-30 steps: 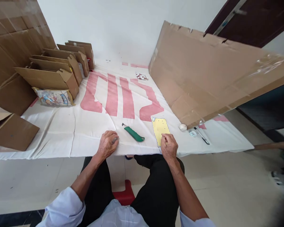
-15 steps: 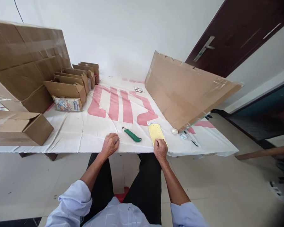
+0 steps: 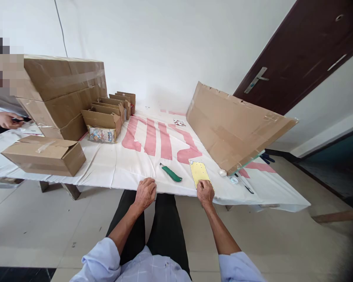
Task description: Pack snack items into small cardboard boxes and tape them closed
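Observation:
My left hand (image 3: 146,192) rests on the near table edge, its fingers curled closed, with nothing visible in them. Left of a yellow card (image 3: 199,171) with a dark dashed border lies a green utility knife (image 3: 171,173), apart from both hands. My right hand (image 3: 205,192) is a loose fist resting on the card's near end and covering that part. No object shows inside this fist. The card lies flat and has a small pale patch at its far left corner.
On the left stand a closed carton (image 3: 44,156), several small open boxes (image 3: 101,117), a snack packet (image 3: 101,134) and a large carton (image 3: 73,94). A cardboard sheet (image 3: 235,125) leans at right, near a black pen-like tool (image 3: 245,185). A co-worker's hand (image 3: 7,119) is at far left.
The view has swung left, bringing the co-worker's hand into sight. My two hands keep their closed poses, the right one still on the yellow card.

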`<state>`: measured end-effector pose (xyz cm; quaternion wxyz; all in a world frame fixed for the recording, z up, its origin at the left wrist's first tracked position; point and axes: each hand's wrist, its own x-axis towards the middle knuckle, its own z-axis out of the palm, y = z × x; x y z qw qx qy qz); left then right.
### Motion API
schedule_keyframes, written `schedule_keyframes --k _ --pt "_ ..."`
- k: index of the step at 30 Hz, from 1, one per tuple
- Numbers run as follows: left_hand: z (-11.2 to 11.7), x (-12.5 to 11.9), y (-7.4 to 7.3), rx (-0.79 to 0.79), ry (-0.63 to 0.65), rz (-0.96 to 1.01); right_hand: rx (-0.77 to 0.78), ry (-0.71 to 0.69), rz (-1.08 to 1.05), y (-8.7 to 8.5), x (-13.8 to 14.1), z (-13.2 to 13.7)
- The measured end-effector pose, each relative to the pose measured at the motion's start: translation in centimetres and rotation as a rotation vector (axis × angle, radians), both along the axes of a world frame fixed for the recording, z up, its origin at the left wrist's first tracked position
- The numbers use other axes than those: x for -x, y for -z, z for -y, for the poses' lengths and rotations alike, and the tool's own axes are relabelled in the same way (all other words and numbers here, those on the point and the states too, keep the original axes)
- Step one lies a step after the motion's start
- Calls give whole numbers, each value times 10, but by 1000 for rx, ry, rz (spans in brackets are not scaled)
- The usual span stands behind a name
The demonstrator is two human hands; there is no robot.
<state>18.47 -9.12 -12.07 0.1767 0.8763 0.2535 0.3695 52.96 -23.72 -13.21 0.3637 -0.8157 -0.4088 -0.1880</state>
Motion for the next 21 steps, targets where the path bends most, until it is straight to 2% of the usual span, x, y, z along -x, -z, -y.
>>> schedule_keyframes --k 6,10,17,21 --pt "35 20 14 21 12 207 9 16 -14 -4 0 -1" --pt "53 40 26 108 24 309 16 38 -15 -7 0 -1" --pt "55 55 30 324 -31 340 -2 -3 -48 -25 6 -4" --pt "49 58 31 372 -91 310 -55 19 -15 -20 -7 -10"
